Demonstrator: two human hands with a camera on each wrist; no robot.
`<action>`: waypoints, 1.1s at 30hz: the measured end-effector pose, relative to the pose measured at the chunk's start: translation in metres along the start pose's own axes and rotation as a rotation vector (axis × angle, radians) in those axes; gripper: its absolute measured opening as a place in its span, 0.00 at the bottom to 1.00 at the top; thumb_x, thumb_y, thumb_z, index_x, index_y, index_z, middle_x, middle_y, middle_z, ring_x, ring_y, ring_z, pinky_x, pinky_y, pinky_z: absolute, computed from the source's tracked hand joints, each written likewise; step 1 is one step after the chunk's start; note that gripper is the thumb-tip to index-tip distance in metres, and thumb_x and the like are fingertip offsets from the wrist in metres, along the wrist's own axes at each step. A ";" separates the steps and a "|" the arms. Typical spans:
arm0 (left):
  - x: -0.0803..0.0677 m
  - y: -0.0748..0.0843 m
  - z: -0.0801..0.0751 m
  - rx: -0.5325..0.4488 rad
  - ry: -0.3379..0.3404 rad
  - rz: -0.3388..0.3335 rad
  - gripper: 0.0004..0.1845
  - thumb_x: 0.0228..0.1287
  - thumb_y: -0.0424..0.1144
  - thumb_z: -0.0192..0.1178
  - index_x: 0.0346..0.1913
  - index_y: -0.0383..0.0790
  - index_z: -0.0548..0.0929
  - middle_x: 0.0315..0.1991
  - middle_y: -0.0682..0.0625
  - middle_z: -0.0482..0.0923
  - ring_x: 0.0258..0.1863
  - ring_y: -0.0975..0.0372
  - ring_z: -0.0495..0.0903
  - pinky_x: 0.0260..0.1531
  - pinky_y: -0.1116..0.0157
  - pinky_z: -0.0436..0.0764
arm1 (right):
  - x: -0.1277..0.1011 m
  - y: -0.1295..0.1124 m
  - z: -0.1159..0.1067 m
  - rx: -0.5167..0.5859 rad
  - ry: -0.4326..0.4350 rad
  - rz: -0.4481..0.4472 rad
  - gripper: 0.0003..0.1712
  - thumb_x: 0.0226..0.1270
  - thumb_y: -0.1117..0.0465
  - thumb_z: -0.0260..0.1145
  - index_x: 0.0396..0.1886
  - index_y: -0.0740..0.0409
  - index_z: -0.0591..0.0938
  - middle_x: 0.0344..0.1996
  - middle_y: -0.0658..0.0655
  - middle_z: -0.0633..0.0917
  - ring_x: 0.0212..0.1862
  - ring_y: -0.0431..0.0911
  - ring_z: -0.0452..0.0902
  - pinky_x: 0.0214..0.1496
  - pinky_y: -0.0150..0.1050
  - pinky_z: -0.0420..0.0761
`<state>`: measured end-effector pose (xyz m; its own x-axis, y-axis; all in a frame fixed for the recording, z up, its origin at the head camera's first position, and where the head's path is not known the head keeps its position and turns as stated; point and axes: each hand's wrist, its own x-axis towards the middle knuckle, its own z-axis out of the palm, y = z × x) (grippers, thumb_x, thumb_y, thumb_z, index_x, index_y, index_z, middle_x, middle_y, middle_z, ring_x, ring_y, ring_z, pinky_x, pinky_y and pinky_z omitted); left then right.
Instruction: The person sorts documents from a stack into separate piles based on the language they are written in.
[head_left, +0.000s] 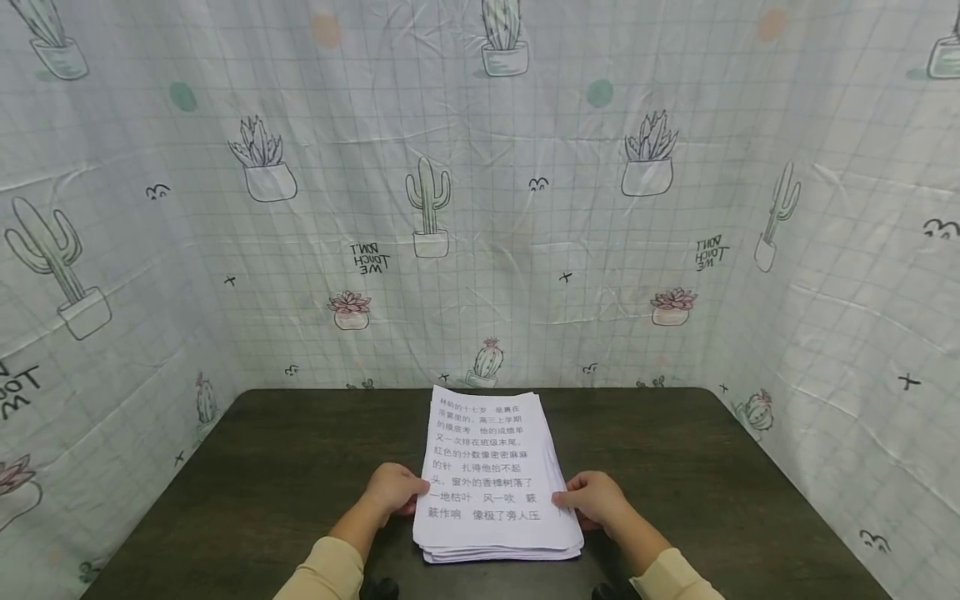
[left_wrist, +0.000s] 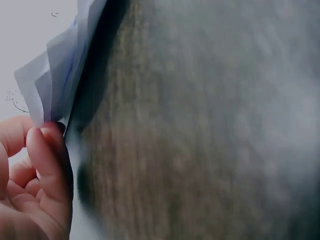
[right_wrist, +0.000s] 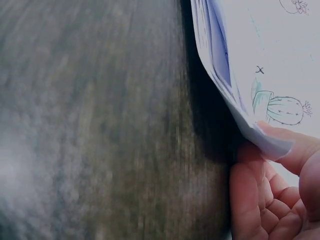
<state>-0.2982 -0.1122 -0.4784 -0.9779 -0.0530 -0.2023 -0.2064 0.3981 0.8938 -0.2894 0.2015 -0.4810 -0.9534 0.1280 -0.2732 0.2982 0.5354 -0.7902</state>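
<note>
A stack of white printed sheets (head_left: 491, 475) lies on the dark table (head_left: 262, 467), in the middle near the front edge. My left hand (head_left: 405, 492) grips the stack's left edge near its lower corner, with the thumb on the top sheet. My right hand (head_left: 577, 500) grips the right edge the same way. In the left wrist view the curled fingers (left_wrist: 42, 150) meet the lifted, fanned edges of the sheets (left_wrist: 65, 65). The right wrist view shows the thumb (right_wrist: 287, 150) lying over the raised paper edge (right_wrist: 215, 65) and the fingers curled beneath it.
A white gridded curtain with cactus drawings (head_left: 480, 208) walls the table on the left, back and right. Bare dark wood (head_left: 712, 475) lies on both sides of the stack. Beige sleeves (head_left: 330, 575) cover both forearms.
</note>
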 end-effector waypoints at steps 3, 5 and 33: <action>-0.001 0.001 -0.002 0.014 0.006 0.030 0.08 0.56 0.28 0.64 0.35 0.24 0.82 0.21 0.49 0.75 0.18 0.66 0.72 0.18 0.75 0.76 | 0.000 0.000 0.000 0.000 -0.002 -0.002 0.14 0.54 0.62 0.75 0.33 0.66 0.80 0.28 0.59 0.81 0.27 0.46 0.80 0.28 0.40 0.84; -0.002 0.002 -0.003 0.030 0.025 0.059 0.08 0.55 0.28 0.65 0.36 0.24 0.83 0.22 0.48 0.77 0.17 0.66 0.72 0.17 0.75 0.76 | 0.000 0.000 -0.001 0.001 -0.001 0.000 0.14 0.54 0.62 0.75 0.33 0.66 0.80 0.28 0.58 0.81 0.27 0.46 0.79 0.28 0.40 0.83; 0.013 0.009 0.006 -0.379 -0.143 0.074 0.22 0.71 0.37 0.57 0.61 0.26 0.73 0.40 0.45 0.82 0.33 0.63 0.81 0.31 0.68 0.83 | 0.004 0.001 -0.025 0.246 -0.155 -0.131 0.34 0.70 0.49 0.62 0.63 0.73 0.71 0.38 0.57 0.86 0.36 0.45 0.82 0.36 0.39 0.84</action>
<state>-0.3129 -0.1040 -0.4750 -0.9816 0.1011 -0.1618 -0.1597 0.0295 0.9867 -0.2941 0.2238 -0.4691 -0.9718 -0.0680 -0.2257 0.1933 0.3181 -0.9282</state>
